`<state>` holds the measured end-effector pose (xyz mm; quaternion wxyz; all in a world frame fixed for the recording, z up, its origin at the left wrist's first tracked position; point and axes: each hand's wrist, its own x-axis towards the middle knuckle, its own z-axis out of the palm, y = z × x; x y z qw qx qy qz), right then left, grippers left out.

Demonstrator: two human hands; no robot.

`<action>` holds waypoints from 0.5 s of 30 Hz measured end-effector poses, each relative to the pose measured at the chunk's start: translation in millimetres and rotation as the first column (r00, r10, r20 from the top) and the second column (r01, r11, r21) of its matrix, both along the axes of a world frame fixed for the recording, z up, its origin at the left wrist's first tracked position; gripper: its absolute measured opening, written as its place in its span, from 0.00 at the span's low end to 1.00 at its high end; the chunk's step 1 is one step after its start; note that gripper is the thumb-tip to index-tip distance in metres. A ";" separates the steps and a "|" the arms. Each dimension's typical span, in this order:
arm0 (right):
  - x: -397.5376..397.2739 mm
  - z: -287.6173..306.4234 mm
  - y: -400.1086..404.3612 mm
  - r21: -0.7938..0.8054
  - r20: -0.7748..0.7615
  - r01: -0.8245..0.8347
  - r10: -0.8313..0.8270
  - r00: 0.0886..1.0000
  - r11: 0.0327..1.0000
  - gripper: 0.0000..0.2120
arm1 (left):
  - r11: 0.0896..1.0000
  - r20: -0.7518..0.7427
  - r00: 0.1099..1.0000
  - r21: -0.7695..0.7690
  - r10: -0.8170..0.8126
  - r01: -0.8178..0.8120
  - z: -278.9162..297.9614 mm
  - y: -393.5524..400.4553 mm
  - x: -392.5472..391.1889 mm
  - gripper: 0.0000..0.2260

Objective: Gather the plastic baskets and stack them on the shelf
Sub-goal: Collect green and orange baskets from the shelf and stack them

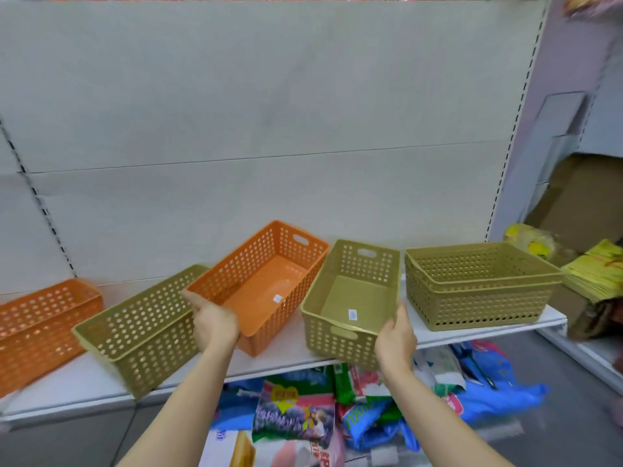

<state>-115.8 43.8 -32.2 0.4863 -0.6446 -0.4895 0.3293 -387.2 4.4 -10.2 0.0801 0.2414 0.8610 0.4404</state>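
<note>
Two hands grip baskets: left hand [212, 323] pinches the orange basket [266, 284] rim; right hand [396, 335] clasps the olive basket [354, 298] corner; both probably light, stiff.

Retail shop aisle. Evidence: white gondola shelf [472, 326] with slotted uprights [512, 129]; price-stickered plastic baskets [350, 294] on display; packaged goods [296, 409] heaped below; folded yellow stock [596, 274] alongside.

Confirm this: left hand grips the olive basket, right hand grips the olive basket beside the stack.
Not quite. The head view shows the left hand gripping the orange basket, not an olive one. The right hand does grip the olive basket beside the stack.
</note>
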 end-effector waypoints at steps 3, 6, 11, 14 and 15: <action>10.9 16.5 -16.8 0.141 -0.067 0.029 -0.020 0.998 0.990 0.22 | 0.998 -0.025 1.000 0.061 0.017 -0.015 31.2 -7.7 -0.6 0.35; 34.3 34.1 -19.0 0.246 -0.143 0.111 -0.077 0.987 0.963 0.20 | 0.995 -0.059 0.998 0.103 0.008 -0.002 52.0 -9.8 6.7 0.33; 92.9 55.6 -19.7 0.348 -0.279 0.265 -0.171 0.945 0.899 0.16 | 0.976 -0.076 0.997 0.211 -0.031 0.046 73.3 -7.5 38.3 0.30; 135.4 61.2 -16.6 0.388 -0.390 0.308 -0.148 0.909 0.869 0.14 | 0.966 -0.064 0.997 0.252 -0.044 0.059 80.6 -5.3 60.5 0.28; 151.6 63.5 -15.3 0.406 -0.414 0.320 -0.140 0.900 0.856 0.14 | 0.961 -0.073 0.996 0.266 -0.055 0.073 84.0 -3.7 69.8 0.28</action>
